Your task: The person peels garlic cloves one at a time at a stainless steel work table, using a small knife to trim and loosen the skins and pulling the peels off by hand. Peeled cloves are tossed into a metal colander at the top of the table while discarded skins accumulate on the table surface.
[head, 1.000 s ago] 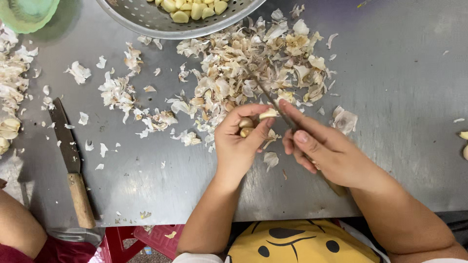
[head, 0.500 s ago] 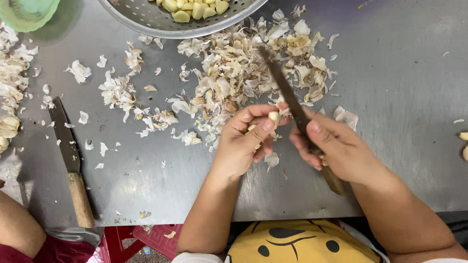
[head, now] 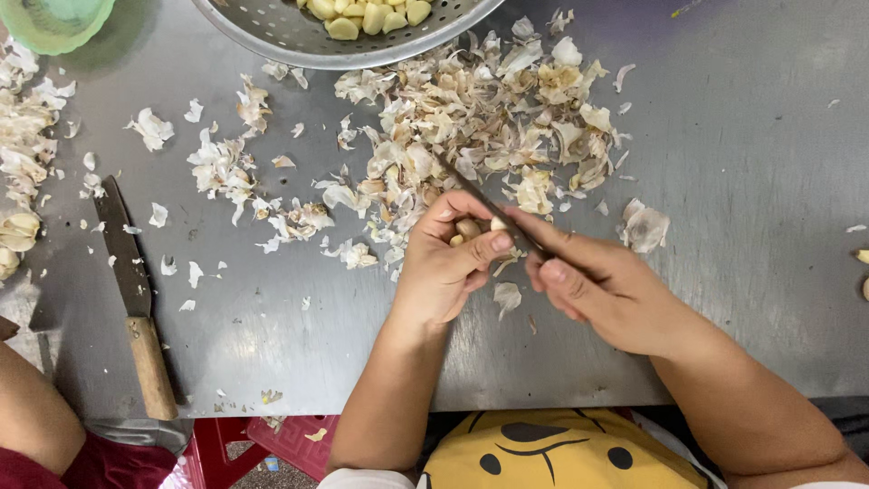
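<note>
Left hand (head: pixel 444 272) pinching pale garlic clove (head: pixel 471 226); right hand (head: pixel 602 290) gripping thin dark knife (head: pixel 471 192), handle hidden; papery skins (head: pixel 489 118) lying far.

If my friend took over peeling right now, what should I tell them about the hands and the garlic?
Left hand: pinching a garlic clove between thumb and fingers.
Right hand: gripping a knife, blade laid against the clove.
Done: peeled cloves lie in the metal colander; a pile of skins lies on the steel table.
Left: the held clove looks only partly peeled. Unpeeled garlic lies at the table's left edge.
A spare wooden-handled knife lies on the left, beside another person's arm.
</note>
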